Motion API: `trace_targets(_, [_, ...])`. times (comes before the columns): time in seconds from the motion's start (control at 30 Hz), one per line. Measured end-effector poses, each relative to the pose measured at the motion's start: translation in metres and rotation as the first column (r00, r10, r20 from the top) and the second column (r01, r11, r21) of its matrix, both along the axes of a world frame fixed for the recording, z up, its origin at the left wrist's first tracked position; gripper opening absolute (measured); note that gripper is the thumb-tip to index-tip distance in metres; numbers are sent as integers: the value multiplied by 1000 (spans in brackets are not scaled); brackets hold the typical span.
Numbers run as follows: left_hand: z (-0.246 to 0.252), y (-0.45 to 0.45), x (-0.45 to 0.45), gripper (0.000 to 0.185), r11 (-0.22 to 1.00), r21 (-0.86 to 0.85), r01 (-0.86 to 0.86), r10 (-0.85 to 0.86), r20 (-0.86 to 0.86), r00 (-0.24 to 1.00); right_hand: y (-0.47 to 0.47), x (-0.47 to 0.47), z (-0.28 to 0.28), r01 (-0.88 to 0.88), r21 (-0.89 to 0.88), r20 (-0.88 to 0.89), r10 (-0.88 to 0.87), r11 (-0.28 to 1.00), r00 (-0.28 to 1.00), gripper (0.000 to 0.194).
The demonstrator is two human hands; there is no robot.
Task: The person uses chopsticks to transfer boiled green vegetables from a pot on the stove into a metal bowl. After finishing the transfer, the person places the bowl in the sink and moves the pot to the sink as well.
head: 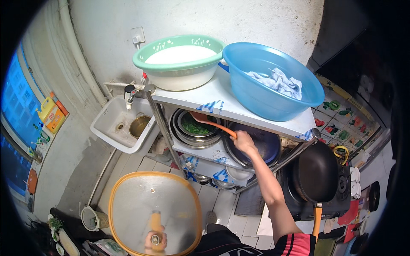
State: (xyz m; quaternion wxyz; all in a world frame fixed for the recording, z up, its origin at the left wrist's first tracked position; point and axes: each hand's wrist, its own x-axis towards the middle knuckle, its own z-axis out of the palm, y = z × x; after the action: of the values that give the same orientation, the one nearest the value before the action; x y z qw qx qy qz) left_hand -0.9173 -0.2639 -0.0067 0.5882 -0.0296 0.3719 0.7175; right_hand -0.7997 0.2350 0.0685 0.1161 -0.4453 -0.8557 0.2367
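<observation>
My right hand (244, 142) grips the orange handle of a spatula (221, 126), whose reddish head reaches over a steel bowl of chopped greens (194, 127) on the rack's middle shelf. Beneath my forearm is a dark blue round pan or tray (266, 144). My left hand (156, 240) shows through a large glass lid (134, 208) with an orange rim, closed around the lid's upright orange handle. A black wok (317, 172) with an orange handle rests on the gas stove at the right.
On the rack's top shelf (189, 99) stand a green basin (179, 65) and a blue basin (272, 92) holding a cloth (282, 83). A sink (110, 118) with a small pot (139, 127) is at the left. A white bin (93, 219) stands on the floor.
</observation>
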Motion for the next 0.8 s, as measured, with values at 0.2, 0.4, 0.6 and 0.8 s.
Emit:
trace_targets(0.2, [1,36,-20,27,985,64,162,-151,-143,978,-59,-55,9,-197,-111,-284,159,974,946,26])
trace_targets(0.4, [-6,84,-39,32,843,8,537,-537,46,842,-73,-67,19,-156,6,-316,150,988,937,21])
trace_targets(0.6, [-14,114,-27,31,670,147,728,-739,227,635,-133,26,69,108,208,-80,-93,972,992,16])
trace_targets(0.8, [-17,144,12,30,522,319,791,-851,261,456,-235,154,100,457,104,-126,-444,884,887,10])
